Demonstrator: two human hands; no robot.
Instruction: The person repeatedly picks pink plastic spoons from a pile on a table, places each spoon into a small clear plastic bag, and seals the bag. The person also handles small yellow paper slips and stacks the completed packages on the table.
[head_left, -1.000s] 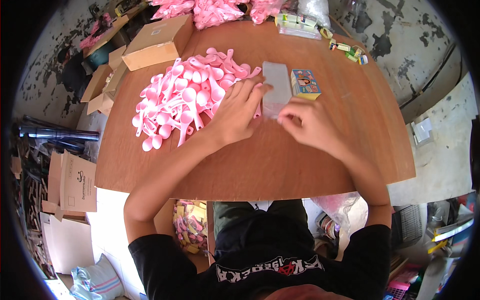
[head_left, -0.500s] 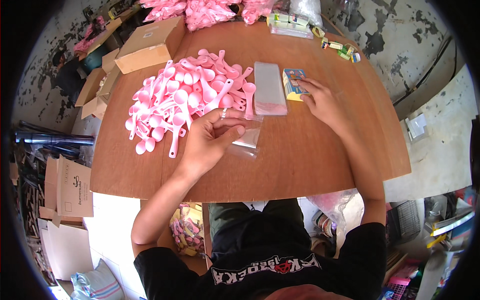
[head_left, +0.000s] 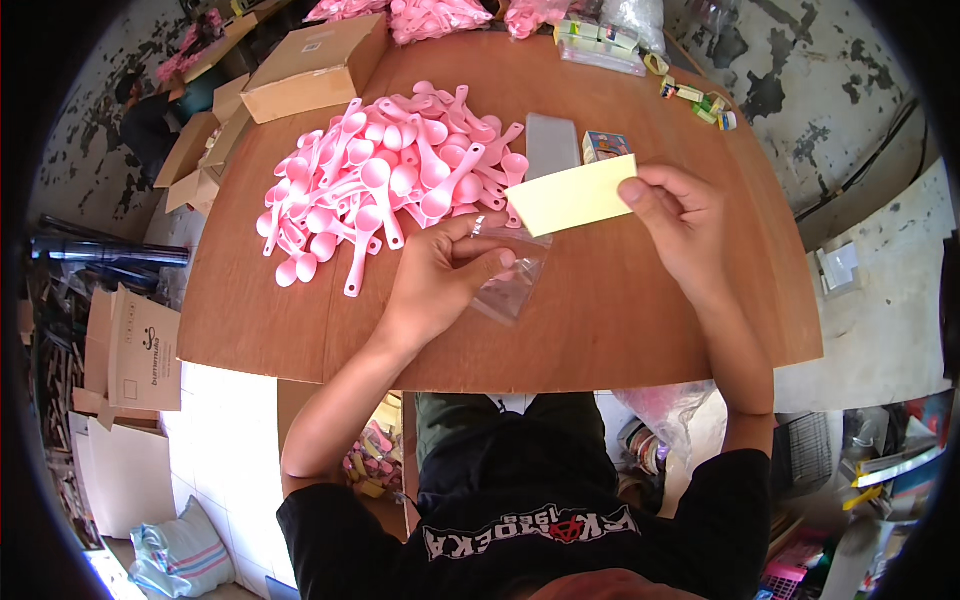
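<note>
My left hand (head_left: 445,275) pinches a small clear plastic bag (head_left: 512,290) above the near part of the table. In my right hand (head_left: 680,220) is a pale yellow card (head_left: 575,196), gripped at its right end between thumb and fingers. The card's left end reaches over the top of the bag; whether they touch I cannot tell. Behind the card stand a stack of printed cards (head_left: 606,146) and a stack of clear plastic bags (head_left: 552,142), both partly covered by it. A large heap of pink plastic spoons (head_left: 385,170) lies to the left of my hands.
A cardboard box (head_left: 315,72) sits at the table's far left, with bags of pink spoons (head_left: 435,18) along the far edge. Small green and yellow boxes (head_left: 705,105) lie at the far right. Another person (head_left: 150,125) is in the far left background.
My right hand has lifted a yellow card from the stack and brought it toward the bag, yellow side showing. The left hand still holds the bag, slightly farther right in the picture.
</note>
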